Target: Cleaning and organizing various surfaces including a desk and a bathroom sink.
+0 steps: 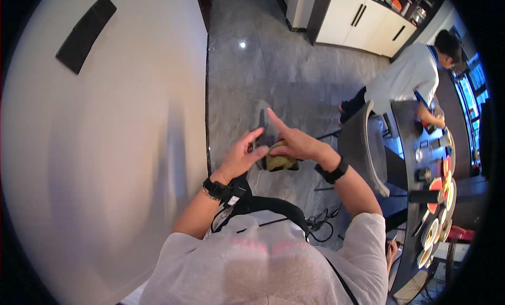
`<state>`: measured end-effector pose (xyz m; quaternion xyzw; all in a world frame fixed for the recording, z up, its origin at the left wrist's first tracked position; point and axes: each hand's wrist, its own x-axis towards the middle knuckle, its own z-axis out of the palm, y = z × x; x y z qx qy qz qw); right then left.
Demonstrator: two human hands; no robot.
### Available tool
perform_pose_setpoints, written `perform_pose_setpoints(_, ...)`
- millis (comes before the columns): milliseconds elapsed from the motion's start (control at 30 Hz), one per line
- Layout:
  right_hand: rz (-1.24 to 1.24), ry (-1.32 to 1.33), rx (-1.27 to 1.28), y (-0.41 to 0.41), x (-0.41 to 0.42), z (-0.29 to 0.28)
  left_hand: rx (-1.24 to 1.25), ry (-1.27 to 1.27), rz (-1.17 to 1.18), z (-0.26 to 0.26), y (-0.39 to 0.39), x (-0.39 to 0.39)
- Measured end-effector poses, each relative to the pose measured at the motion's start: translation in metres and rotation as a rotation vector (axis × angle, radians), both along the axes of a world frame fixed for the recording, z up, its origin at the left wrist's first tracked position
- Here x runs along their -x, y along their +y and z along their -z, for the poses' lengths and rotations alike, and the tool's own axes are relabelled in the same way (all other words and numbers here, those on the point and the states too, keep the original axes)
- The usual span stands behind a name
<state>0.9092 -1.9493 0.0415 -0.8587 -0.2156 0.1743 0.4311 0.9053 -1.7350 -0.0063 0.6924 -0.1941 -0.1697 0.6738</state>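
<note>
My left hand (pixel 244 152) is raised in front of my body, fingers and thumb apart, with no object plainly in it. Close beside it, my right hand (pixel 298 142) points its index finger forward, the thumb spread towards the left hand. Between and beyond the fingertips lies a blurred greyish shape with a dark streak (pixel 263 117); I cannot tell what it is. Below the right hand, partly hidden by it, is a yellow-green shoe (pixel 281 162) on the floor. Black bands circle my left wrist (pixel 217 190) and right wrist (pixel 333 171).
A pale wall (pixel 118 147) with a black panel (pixel 87 33) runs along my left. On the right, a grey chair (pixel 361 147) stands by a dark table (pixel 414 226) with plates (pixel 431 232) and a black cylinder (pixel 425 196). Another person (pixel 406 74) leans over it. Cables (pixel 325 224) lie low nearby.
</note>
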Motion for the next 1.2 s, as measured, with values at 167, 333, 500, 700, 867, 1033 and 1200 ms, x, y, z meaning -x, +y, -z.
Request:
perform_pose_setpoints(167, 0.016, -0.112, 0.074, -0.020, -0.115, 0.042, -0.154, -0.180, 0.242, -0.009, -0.034, -0.103)
perform_pose_setpoints(333, 0.536, -0.134, -0.115, -0.079, -0.208, 0.031, -0.160, -0.385, -0.173, -0.002, -0.083, -0.220)
perform_pose_setpoints(500, 0.939, -0.227, -0.473, -0.116, -0.284, -0.002, 0.028, 0.375, 0.170, -0.003, -0.133, -0.304)
perform_pose_setpoints(700, 0.593, 0.172, -0.596, -0.136, -0.358, -0.006, 0.404, 0.779, 0.263, 0.001, -0.202, -0.396)
perform_pose_setpoints(867, 0.660, 0.243, -0.730, -0.215, -0.443, -0.001, 0.428, 0.786, 0.043, 0.046, -0.239, -0.477)
perform_pose_setpoints(1033, 0.952, 0.195, -0.600, -0.351, -0.536, -0.007, 0.427, 0.754, -0.330, 0.068, -0.221, -0.566)
perform_pose_setpoints(1200, 1.307, 0.050, -0.433, -0.491, -0.613, 0.061, 0.499, 0.821, -0.798, 0.094, -0.169, -0.629)
